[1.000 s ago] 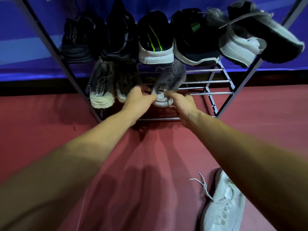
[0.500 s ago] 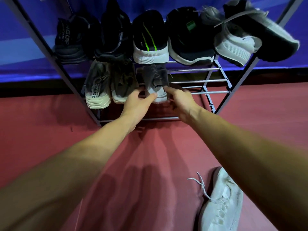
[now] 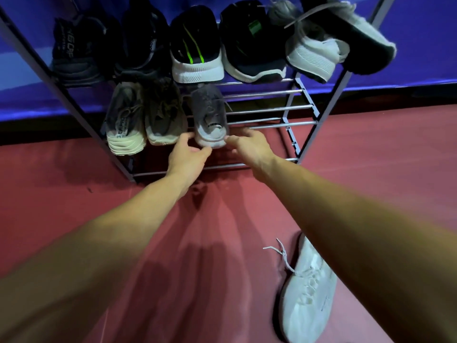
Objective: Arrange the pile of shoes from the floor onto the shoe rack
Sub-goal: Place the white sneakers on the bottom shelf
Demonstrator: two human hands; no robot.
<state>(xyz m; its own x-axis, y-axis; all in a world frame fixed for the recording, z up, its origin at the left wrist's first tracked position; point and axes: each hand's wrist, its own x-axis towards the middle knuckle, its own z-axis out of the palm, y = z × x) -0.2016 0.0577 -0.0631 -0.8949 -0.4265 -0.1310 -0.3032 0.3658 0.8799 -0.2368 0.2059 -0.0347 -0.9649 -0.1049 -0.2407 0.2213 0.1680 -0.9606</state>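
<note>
The grey shoe (image 3: 209, 117) lies on the rack's (image 3: 291, 123) lower shelf, toe to the rack's back and heel at its front bar, third from the rack's left end, just beside two beige shoes (image 3: 164, 117). The left hand (image 3: 189, 154) takes the heel in a light pinch, thumb beneath and fingers on its left side. The right hand (image 3: 249, 147) is loose, its nearly straight fingertips against the heel's right side. The step looks like the last squaring-up of this shoe. To do it well, nudge from both sides at once so the heel does not swing, and keep the sole across at least two bars; a sole resting on one bar would likely tip through the gap. Close the small space toward the beige shoes without shoving them, since the right half of this shelf is bare bars and will be needed. Line the heel up with its neighbours at the rack's front edge, then let go gently so nothing rolls. A white shoe (image 3: 309, 293) lies on its side on the floor (image 3: 173, 243) in front of the rack's right end, laces trailing; it seems the natural next one, probably for the spot just right of the grey shoe.
</note>
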